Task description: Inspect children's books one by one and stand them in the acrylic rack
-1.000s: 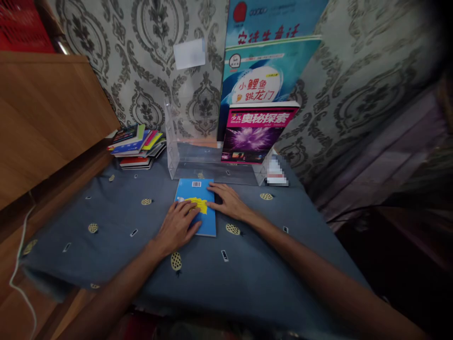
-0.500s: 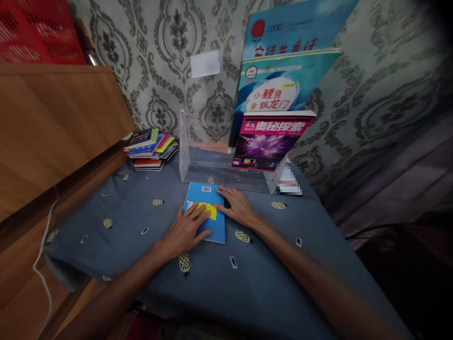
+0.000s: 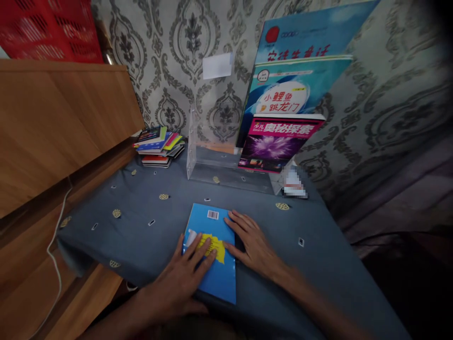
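A blue book [image 3: 219, 283] lies with its barcode side up near the front edge of the table, a yellow patch with small print at its middle. My left hand [image 3: 184, 278] rests across its left part, fingers spread flat over the cover and the yellow patch. Its thumb sticks out by the lower edge of the book. At the right edge, my right hand [image 3: 253, 248] lies with fingers stretched out, the fingertips and thumb tip touching the cover. The undersides of both hands are hidden.
Behind stands a clear acrylic rack [image 3: 230, 177] bearing a pink-and-purple book [image 3: 272, 144] and larger blue books [image 3: 300, 97] on its right side. A pile of books [image 3: 159, 147] sits at the back left. A wooden cabinet [image 3: 67, 127] borders the patterned tablecloth [image 3: 141, 245].
The blue book has come toward me, away from the acrylic rack, with both hands on it. The view has shifted slightly, so the background sits further right.
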Motion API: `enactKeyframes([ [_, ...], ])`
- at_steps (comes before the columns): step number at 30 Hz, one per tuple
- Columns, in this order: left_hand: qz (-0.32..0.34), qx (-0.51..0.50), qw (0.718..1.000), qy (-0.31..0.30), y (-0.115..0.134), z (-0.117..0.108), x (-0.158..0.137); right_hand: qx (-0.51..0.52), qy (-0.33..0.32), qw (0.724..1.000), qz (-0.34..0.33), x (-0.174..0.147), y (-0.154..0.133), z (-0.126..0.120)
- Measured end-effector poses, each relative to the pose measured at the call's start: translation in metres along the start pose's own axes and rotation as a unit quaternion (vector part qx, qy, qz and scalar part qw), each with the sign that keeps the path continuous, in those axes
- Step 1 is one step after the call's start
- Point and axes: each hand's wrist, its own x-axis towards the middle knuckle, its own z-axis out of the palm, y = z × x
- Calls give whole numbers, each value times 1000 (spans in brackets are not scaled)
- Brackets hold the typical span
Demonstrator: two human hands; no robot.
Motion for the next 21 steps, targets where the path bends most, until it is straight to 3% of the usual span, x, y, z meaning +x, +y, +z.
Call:
enactKeyframes([
  [8, 1, 26, 1000, 5, 16, 8, -21, 45, -74, 996, 9, -31, -13, -18],
  [15, 56, 25, 998, 33, 17, -29, -35, 89, -127, 988, -18, -46, -15, -43],
  [21, 69, 25, 991, 110, 18, -64, -30, 97, -108, 989, 4, -48, -12, -34],
])
